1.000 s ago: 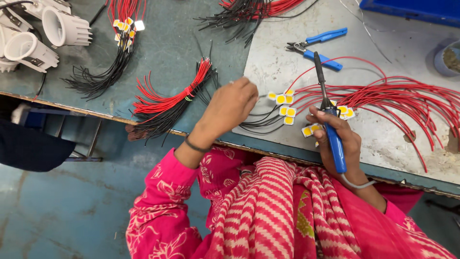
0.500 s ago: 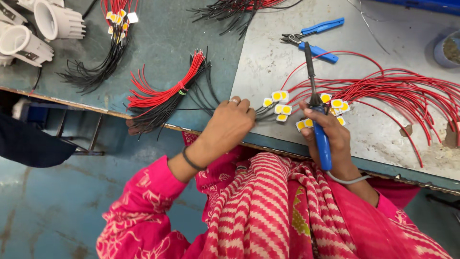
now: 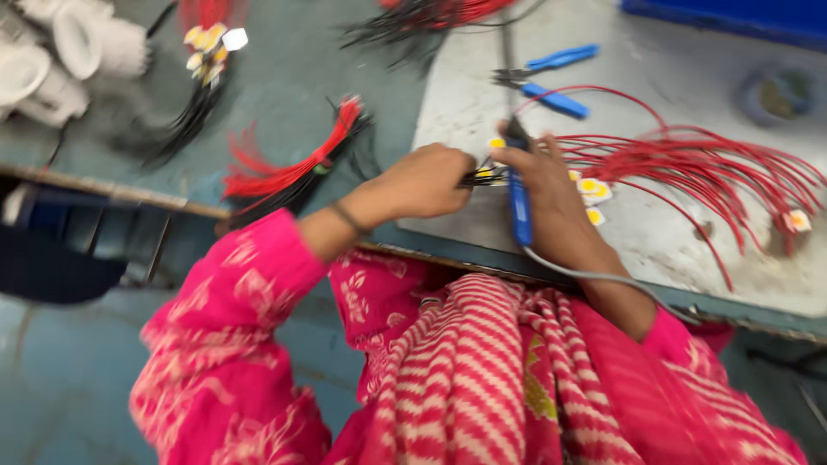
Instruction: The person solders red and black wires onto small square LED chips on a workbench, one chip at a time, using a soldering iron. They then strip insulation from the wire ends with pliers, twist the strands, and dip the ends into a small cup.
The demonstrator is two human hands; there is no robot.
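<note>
Together, our left hand [image 3: 426,181] pinches the dark wires [image 3: 478,178] while our right hand [image 3: 551,194] grips the blue-handled soldering iron [image 3: 519,202] beside the red wires [image 3: 689,168].

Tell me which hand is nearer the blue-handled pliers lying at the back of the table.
Right. The right hand, gripping a blue-handled tool, sits just below the blue-handled pliers. The left hand is farther off to their left.

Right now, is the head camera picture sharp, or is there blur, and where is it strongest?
Head view: motion blur smears the whole frame; the left hand and right hand are soft-edged, the red wires streak, and the white housings in the top left corner are nearly shapeless. Lighting is even, with no strong glare on the grey table.
</note>
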